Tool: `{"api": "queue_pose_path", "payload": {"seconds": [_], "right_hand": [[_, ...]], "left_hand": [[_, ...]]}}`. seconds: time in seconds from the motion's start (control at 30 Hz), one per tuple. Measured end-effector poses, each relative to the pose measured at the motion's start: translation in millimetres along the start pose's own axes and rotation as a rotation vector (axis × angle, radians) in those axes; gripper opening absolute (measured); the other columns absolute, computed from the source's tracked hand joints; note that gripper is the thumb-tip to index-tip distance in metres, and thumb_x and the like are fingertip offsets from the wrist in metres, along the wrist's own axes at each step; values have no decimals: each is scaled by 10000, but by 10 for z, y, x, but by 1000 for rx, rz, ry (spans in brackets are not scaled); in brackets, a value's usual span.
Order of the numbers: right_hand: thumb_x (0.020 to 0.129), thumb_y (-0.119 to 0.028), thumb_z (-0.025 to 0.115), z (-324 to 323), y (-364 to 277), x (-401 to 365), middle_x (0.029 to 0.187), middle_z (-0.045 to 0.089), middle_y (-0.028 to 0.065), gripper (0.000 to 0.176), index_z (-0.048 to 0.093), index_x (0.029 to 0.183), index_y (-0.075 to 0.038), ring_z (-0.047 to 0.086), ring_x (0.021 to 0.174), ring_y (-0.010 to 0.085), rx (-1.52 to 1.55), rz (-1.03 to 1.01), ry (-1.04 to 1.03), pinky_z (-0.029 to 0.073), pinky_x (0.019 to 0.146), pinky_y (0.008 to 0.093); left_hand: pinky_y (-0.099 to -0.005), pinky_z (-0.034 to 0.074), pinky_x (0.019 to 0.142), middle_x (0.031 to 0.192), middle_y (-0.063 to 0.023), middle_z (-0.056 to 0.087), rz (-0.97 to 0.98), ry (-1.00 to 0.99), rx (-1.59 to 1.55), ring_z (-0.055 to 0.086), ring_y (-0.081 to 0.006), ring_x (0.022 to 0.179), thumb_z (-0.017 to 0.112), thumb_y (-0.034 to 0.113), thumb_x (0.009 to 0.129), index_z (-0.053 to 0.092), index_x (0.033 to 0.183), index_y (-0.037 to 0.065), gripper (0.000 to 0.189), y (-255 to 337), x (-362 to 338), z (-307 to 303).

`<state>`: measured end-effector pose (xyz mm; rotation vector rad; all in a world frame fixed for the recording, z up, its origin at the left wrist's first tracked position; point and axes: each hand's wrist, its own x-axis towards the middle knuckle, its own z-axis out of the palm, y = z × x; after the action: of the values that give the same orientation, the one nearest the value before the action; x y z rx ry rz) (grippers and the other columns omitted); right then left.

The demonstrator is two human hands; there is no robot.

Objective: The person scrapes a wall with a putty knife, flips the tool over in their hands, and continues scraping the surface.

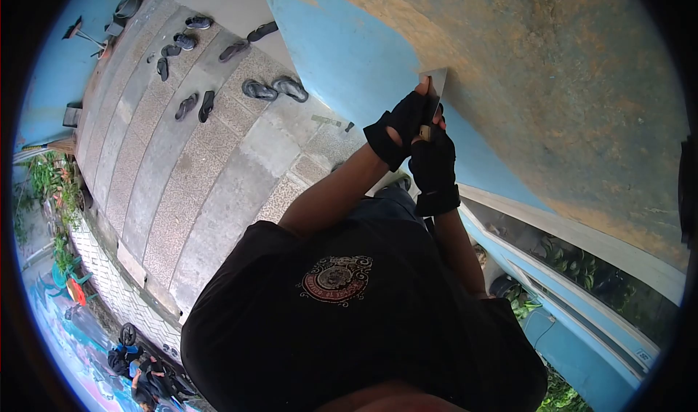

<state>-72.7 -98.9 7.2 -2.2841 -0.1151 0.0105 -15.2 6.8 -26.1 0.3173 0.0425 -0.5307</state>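
Note:
A scraper (437, 85) with a flat metal blade stands against the wall (531, 85), whose surface is part light blue paint and part bare, mottled brown. My right hand (434, 161), in a black fingerless glove, is wrapped round its handle, with a light brown bit of the handle showing. Close above it, my left hand (404, 121), gloved the same way, grips the scraper by the blade, a fingertip near the upper edge. The blade's edge lies at the border of blue and brown. Most of my left fingers are hidden behind the glove.
Several sandals and shoes (273, 89) lie on the striped paved floor (182, 172) to the left. A light blue window frame (582, 310) and a ledge run below the wall on the right. Far at lower left, a person (149, 383) sits near a motorcycle.

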Motion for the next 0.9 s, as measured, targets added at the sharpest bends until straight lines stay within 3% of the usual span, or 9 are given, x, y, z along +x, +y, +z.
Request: {"api": "queue_pose_path", "payload": {"seconds": [0.1, 0.17, 0.43, 0.5, 0.6, 0.73, 0.83, 0.87, 0.9], "right_hand": [[840, -85, 582, -114, -104, 23, 748, 643, 124, 172, 622, 983, 3, 653, 670, 233, 66, 101, -57, 489, 578, 349], [842, -88, 576, -73, -24, 58, 749, 643, 133, 180, 618, 990, 7, 651, 667, 264, 76, -79, 16, 496, 595, 362], [830, -96, 607, -55, -64, 120, 926, 648, 219, 225, 606, 1030, 7, 645, 836, 376, 28, -63, -2, 514, 724, 426], [841, -103, 605, 18, 3, 243, 917, 650, 209, 218, 602, 1029, 10, 648, 831, 373, -335, -402, -55, 515, 719, 421], [846, -108, 601, 60, -104, 134, 887, 651, 191, 192, 608, 1005, 1, 654, 816, 361, -95, -202, 48, 515, 692, 413], [841, -109, 602, -93, -155, 67, 873, 641, 206, 195, 601, 999, 5, 646, 820, 382, 168, 83, -36, 514, 686, 416], [834, -93, 583, -24, -185, 23, 767, 640, 136, 178, 602, 982, 4, 658, 707, 285, -109, -169, 97, 506, 612, 371], [842, -97, 581, 10, -148, 31, 705, 624, 77, 139, 615, 949, -15, 637, 633, 202, -79, -268, 202, 485, 559, 341], [842, -97, 581, -29, -114, 16, 705, 624, 77, 139, 615, 949, -15, 637, 633, 202, -76, -265, 206, 485, 559, 341]], "left_hand": [[-341, 509, 609, 634, -19, 520, 47, 52, 59, 608, -205, 693, 483, 606, 948, 511, 855, 186, 431, -16, 49, 114], [-339, 517, 604, 621, -19, 522, 57, 130, 31, 616, -209, 685, 481, 615, 943, 517, 854, 174, 451, 7, 45, 173], [-350, 512, 591, 615, -11, 522, 79, 98, 29, 623, -201, 676, 478, 630, 936, 490, 861, 213, 423, 51, 84, 109], [-349, 510, 590, 611, -10, 519, 142, 152, 40, 615, -200, 674, 483, 630, 934, 492, 820, 208, 438, 141, 117, 48], [-354, 510, 595, 611, -9, 512, 82, 79, -1, 604, -204, 684, 499, 610, 939, 492, 821, 202, 424, 102, 64, 35], [-355, 521, 595, 616, -15, 516, 30, 96, -28, 610, -208, 697, 503, 587, 948, 500, 781, 194, 428, 92, 19, 197], [-346, 523, 582, 623, -25, 527, 17, 57, -17, 613, -209, 691, 479, 598, 954, 509, 773, 187, 450, 49, 62, 132], [-342, 521, 579, 623, -25, 530, 25, 47, 39, 612, -207, 677, 468, 610, 952, 513, 777, 180, 466, 22, 56, 133], [-339, 520, 576, 624, -24, 533, 36, 34, 101, 611, -205, 663, 456, 622, 951, 516, 782, 172, 484, 19, 48, 130]]}}
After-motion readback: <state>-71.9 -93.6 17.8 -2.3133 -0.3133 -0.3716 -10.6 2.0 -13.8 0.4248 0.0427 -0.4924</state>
